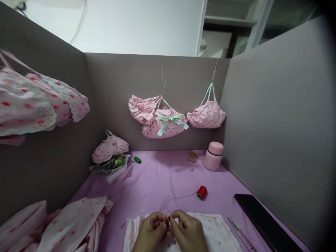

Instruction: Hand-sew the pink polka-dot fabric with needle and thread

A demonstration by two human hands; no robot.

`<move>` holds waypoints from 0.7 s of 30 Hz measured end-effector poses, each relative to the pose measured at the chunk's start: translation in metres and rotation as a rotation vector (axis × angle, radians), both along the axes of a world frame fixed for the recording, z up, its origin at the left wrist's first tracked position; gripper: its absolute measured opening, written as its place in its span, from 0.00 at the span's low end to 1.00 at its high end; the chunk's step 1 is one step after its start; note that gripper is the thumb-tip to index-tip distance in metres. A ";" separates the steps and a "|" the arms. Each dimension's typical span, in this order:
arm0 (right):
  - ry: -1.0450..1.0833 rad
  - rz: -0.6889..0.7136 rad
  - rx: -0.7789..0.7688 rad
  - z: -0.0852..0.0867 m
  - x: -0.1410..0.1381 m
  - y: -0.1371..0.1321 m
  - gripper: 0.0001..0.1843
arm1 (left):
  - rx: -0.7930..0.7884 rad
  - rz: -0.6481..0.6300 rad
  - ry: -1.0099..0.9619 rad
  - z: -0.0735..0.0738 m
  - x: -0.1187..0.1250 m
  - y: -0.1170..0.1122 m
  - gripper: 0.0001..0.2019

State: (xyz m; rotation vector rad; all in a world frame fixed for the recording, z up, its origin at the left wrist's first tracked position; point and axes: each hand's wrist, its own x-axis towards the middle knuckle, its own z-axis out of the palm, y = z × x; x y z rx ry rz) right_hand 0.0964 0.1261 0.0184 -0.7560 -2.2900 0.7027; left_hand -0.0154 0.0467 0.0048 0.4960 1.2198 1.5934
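My left hand [152, 229] and my right hand [189, 229] meet fingertip to fingertip, both closed in a pinch. A thin sliver that looks like a needle shows at the left fingertips. Dark red thread [181, 197] runs from a red spool [202, 193], lying on its side, down to my right fingertips. A small yellow band [181, 224] shows at my right fingers; I cannot tell exactly what it is. Under both hands lies a white cloth with red dots [217, 231]. To its right rest slim metal scissors [241, 233], slightly apart at the tips.
A black phone-like slab [262, 220] lies at right, and a pink flask [214, 156] stands behind. Dotted fabric [73, 224] is heaped at left. Near the back left are a plastic bag [112, 168] and a green spool [137, 159]. Sewn pink pieces [165, 129] hang from grey partitions.
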 end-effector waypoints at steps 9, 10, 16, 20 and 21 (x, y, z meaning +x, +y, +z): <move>-0.016 0.000 0.013 -0.002 0.001 0.000 0.13 | 0.048 0.007 -0.015 -0.001 0.001 0.000 0.19; -0.011 0.001 0.004 -0.001 0.001 0.000 0.13 | 0.049 0.010 -0.018 -0.002 0.001 -0.001 0.19; -0.007 -0.003 -0.039 -0.002 0.000 0.000 0.13 | 0.036 0.017 0.011 -0.002 0.000 0.000 0.20; -0.012 0.009 -0.048 -0.002 0.001 0.000 0.13 | 0.029 0.021 0.033 0.000 0.001 0.000 0.22; -0.012 0.009 -0.044 -0.002 0.001 0.000 0.13 | 0.026 0.021 0.037 0.001 0.001 -0.001 0.22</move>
